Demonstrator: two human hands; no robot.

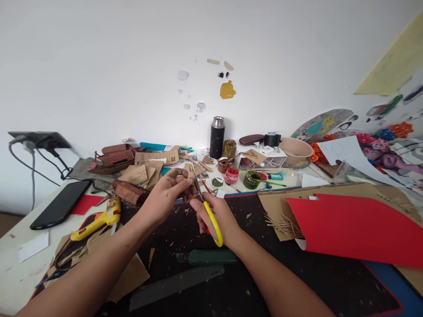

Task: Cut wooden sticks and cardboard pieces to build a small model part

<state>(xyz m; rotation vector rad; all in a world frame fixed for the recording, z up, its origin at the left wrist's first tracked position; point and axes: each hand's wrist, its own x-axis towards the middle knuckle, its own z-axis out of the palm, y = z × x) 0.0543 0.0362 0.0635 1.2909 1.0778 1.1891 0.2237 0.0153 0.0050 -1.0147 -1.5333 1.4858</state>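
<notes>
My right hand [220, 213] is wrapped round scissors with a yellow handle [214, 224], their metal blades pointing up and away. Close beside the blades, my left hand [175, 187] pinches a small piece of brown cardboard [191, 171], mostly covered by the fingers. Dark smudges mark the left fingers. Below both hands, a green utility knife [211, 256] and a clear ruler [175, 288] lie on the dark cutting mat [244, 281], which is strewn with small scraps.
A yellow glue gun [99, 222], black phone [61, 204] and cardboard scraps [132, 275] lie left. Behind stand a black thermos [217, 138], open paint jars [231, 175] and a brown model boat [115, 158]. Red paper [353, 229] covers cardboard at right.
</notes>
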